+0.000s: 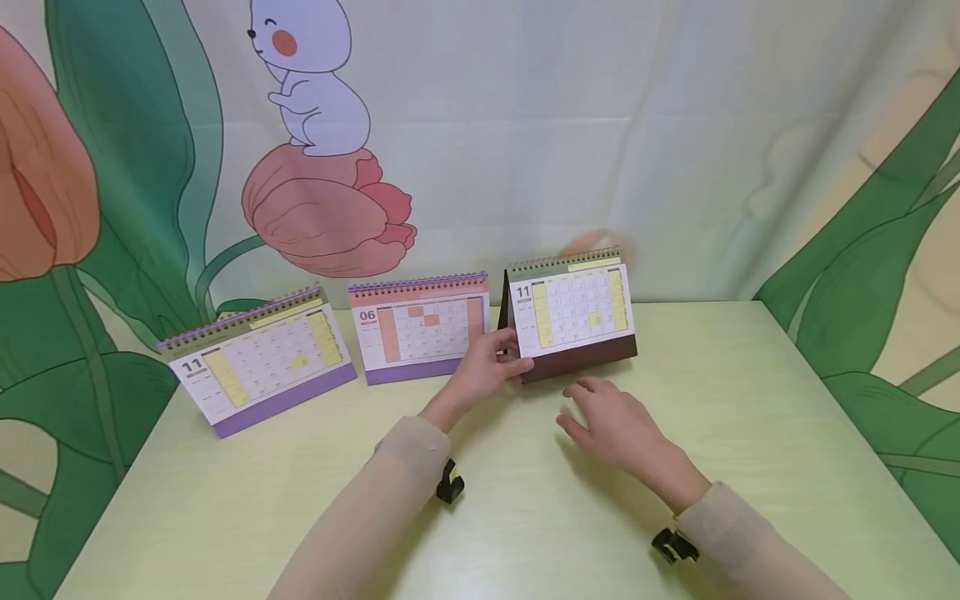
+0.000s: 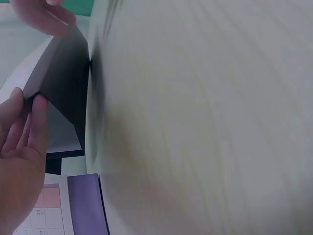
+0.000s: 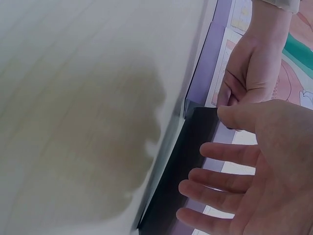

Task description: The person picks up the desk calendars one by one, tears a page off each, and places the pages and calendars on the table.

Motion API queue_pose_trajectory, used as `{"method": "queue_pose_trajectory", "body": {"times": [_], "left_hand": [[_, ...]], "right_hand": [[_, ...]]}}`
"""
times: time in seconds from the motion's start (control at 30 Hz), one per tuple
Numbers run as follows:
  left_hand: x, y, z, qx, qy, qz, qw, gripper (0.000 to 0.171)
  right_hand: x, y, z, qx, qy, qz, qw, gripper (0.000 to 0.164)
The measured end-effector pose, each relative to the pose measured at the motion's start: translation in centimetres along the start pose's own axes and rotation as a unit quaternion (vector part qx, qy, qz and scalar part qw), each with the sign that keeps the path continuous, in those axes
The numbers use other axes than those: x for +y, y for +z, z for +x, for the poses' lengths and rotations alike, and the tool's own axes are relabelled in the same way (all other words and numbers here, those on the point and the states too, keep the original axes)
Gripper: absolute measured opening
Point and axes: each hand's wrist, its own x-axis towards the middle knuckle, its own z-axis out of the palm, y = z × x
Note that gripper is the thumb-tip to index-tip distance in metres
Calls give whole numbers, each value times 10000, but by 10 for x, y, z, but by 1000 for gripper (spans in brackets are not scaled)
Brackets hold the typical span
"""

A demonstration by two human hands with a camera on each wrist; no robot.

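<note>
A brown-based desk calendar (image 1: 573, 312) with an "11" page stands at the back, right of two others. My left hand (image 1: 483, 367) grips its lower left edge, thumb on the front and fingers tucked behind the panel; in the left wrist view those fingers (image 2: 38, 122) reach inside the tent-shaped stand. Just in front of the calendar's base hovers my right hand (image 1: 618, 425), its fingers loosely spread and holding nothing. The right wrist view has its palm (image 3: 279, 166) beside the dark base strip (image 3: 183, 161).
Left of the held calendar stands a purple-based calendar (image 1: 420, 333) with an orange "06" page. Farther left, another purple-based calendar (image 1: 258, 367) is angled and shows "11". All stand on a pale table (image 1: 525, 517) against a printed curtain (image 1: 510, 150).
</note>
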Motion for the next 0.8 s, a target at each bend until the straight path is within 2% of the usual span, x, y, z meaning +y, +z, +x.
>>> {"method": "queue_pose_trajectory", "body": {"times": [0.13, 0.23, 0.33, 0.43, 0.57, 0.63, 0.7, 0.8], "left_hand": [[2, -2, -3, -18, -41, 19, 10000, 30], [3, -4, -6, -37, -48, 42, 10000, 31], [4, -5, -10, -103, -24, -17, 9999, 31], [5, -6, -14, -143, 10, -70, 9999, 31], [8, -8, -22, -177, 32, -41, 9998, 31], [8, -9, -25, -255, 25, -53, 9997, 34], [8, -10, -29, -345, 6, -100, 9994, 37], [8, -12, -34, -485, 39, -229, 9986, 42]], "right_hand": [[-1, -2, 1, 132, -34, 128, 9998, 39], [-1, -4, 1, 378, -77, 257, 9989, 36], [-1, -5, 2, 810, -215, 358, 9958, 33], [-2, -6, 5, 1408, -455, 418, 9881, 35], [1, -5, 11, 2217, -742, 466, 9712, 49], [3, -4, 13, 2451, -812, 485, 9649, 59], [5, -3, 15, 2498, -809, 468, 9638, 72], [6, -1, 16, 2386, -725, 406, 9676, 89]]}}
